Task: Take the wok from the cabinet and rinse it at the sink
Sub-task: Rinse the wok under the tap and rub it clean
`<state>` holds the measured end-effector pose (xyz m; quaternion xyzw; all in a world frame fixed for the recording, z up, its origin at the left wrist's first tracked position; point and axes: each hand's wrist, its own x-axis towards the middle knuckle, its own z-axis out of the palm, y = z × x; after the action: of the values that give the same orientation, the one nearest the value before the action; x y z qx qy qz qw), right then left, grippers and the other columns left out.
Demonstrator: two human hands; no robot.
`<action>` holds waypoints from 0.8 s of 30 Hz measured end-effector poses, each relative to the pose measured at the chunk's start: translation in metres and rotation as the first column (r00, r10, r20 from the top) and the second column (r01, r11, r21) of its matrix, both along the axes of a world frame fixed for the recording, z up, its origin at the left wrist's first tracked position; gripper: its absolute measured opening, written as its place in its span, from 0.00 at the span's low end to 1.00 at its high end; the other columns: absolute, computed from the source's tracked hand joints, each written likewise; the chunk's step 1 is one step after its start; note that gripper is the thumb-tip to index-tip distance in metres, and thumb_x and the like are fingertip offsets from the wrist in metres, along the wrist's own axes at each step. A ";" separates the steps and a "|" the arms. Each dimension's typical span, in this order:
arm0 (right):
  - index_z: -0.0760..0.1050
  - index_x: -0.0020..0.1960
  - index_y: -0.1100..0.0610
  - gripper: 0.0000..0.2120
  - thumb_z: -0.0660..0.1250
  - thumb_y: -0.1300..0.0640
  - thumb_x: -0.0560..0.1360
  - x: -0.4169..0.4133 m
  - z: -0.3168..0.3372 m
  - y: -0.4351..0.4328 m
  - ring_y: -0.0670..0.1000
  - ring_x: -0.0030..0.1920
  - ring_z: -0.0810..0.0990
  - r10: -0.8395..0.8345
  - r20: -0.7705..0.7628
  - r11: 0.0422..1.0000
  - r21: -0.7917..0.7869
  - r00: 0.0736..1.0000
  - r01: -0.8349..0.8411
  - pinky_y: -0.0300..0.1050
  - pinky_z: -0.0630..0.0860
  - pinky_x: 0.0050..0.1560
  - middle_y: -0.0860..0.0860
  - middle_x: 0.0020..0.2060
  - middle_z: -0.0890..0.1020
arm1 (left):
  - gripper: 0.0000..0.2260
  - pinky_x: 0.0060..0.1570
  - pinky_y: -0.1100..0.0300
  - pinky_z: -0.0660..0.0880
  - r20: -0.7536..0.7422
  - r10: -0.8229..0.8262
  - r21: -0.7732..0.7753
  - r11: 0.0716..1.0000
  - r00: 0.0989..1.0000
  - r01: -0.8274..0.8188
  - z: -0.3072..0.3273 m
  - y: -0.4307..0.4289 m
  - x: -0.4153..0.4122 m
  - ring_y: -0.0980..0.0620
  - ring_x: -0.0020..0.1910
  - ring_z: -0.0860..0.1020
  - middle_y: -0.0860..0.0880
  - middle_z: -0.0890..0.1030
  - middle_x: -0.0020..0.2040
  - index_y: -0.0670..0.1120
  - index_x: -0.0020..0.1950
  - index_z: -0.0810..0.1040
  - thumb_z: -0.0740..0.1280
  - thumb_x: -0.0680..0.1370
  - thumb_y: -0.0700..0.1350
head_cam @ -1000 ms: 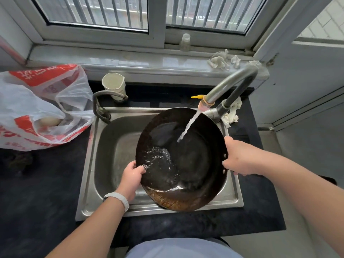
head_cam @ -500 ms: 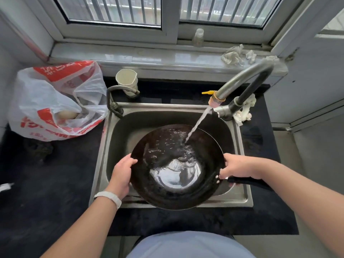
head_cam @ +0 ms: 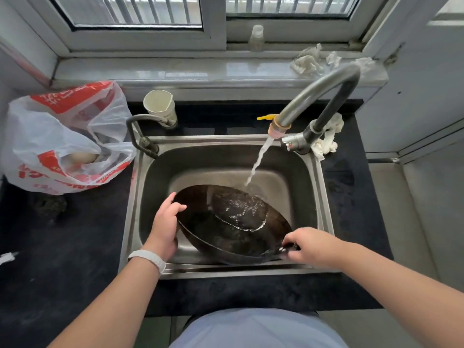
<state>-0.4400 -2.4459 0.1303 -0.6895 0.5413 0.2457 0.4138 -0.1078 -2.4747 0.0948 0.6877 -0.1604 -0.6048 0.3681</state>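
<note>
I judged the fetching done and the rinse well under way: the wok (head_cam: 233,222) sat down in the sink (head_cam: 324,197), tilted, with the tap (head_cam: 313,96) running onto pooled water inside it. My left hand (head_cam: 164,222) had its grip closed on the rim, my right hand (head_cam: 311,244) clasped the handle end. Pouring out and shutting off looked left.

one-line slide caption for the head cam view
Both hands, left hand and right hand, tilt a dark wok in the steel sink under the running faucet.
</note>
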 end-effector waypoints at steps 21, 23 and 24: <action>0.75 0.44 0.52 0.11 0.66 0.45 0.79 0.014 -0.003 -0.025 0.47 0.31 0.71 -0.253 0.249 0.967 0.033 0.935 0.253 0.43 0.67 0.34 0.45 0.32 0.75 | 0.38 0.80 0.54 0.45 0.703 -0.351 -0.252 0.690 0.619 0.678 0.046 -0.031 -0.070 0.58 0.82 0.44 0.54 0.51 0.84 0.49 0.84 0.54 0.63 0.77 0.58; 0.76 0.43 0.48 0.09 0.67 0.45 0.79 0.013 -0.006 -0.028 0.47 0.33 0.73 -0.283 0.280 0.959 0.061 0.917 0.277 0.44 0.70 0.36 0.46 0.33 0.77 | 0.39 0.80 0.53 0.43 0.770 -0.366 -0.206 0.633 0.523 0.746 0.042 -0.032 -0.077 0.60 0.80 0.40 0.53 0.48 0.85 0.49 0.84 0.51 0.63 0.77 0.59; 0.77 0.44 0.47 0.08 0.67 0.45 0.79 0.012 -0.006 -0.030 0.47 0.35 0.75 -0.298 0.290 0.954 0.076 0.909 0.289 0.46 0.73 0.38 0.48 0.35 0.80 | 0.40 0.80 0.53 0.41 0.795 -0.371 -0.182 0.608 0.479 0.773 0.040 -0.033 -0.080 0.60 0.79 0.39 0.54 0.47 0.85 0.49 0.85 0.50 0.62 0.78 0.60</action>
<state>-0.4284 -2.4763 0.1238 -0.6228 0.5660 0.0825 0.5338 -0.1881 -2.5076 0.1351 0.6298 -0.6723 -0.3241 0.2152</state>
